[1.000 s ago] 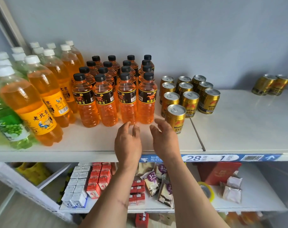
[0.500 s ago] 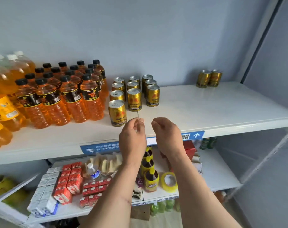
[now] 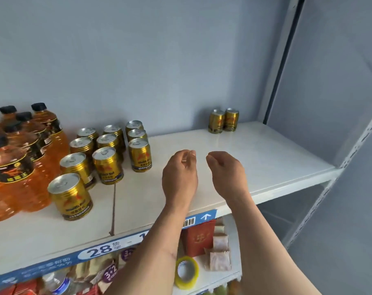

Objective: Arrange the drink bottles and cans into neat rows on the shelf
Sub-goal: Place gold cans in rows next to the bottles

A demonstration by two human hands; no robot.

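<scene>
- Here we hold both hands over the bare middle of the white shelf (image 3: 255, 162), side by side and close together, with nothing in either.
- Our left hand (image 3: 179, 175) has its fingers loosely curled, thumb and fingertips drawn near each other but pinching nothing we can see.
- Our right hand (image 3: 227, 173) is likewise relaxed, fingers bent downward, apart from the left by a small gap.
- To our left stands the cluster of gold cans (image 3: 107, 154), upright, in rough rows running back toward the wall; the nearest can (image 3: 70, 201) sits out in front, close to the shelf's edge.
- Further left are the orange drink bottles (image 3: 17, 167) with black caps, upright and packed together, cut off by the frame's edge.
- Two more gold cans (image 3: 223, 121) stand touching each other at the back of the shelf, against the wall, well apart from the main group and beyond our hands.
- A thin dark seam (image 3: 113, 209) runs across the shelf from front to back, just beside the front cans.
- On the shelf's front edge is a blue price strip (image 3: 100, 249) marked 28, with a barcode and an arrow.
- Below, on the lower shelf, we see a roll of yellow tape (image 3: 186, 272), a red box (image 3: 199, 237), small pale packets (image 3: 220, 250) and red cartons at the lower left.
</scene>
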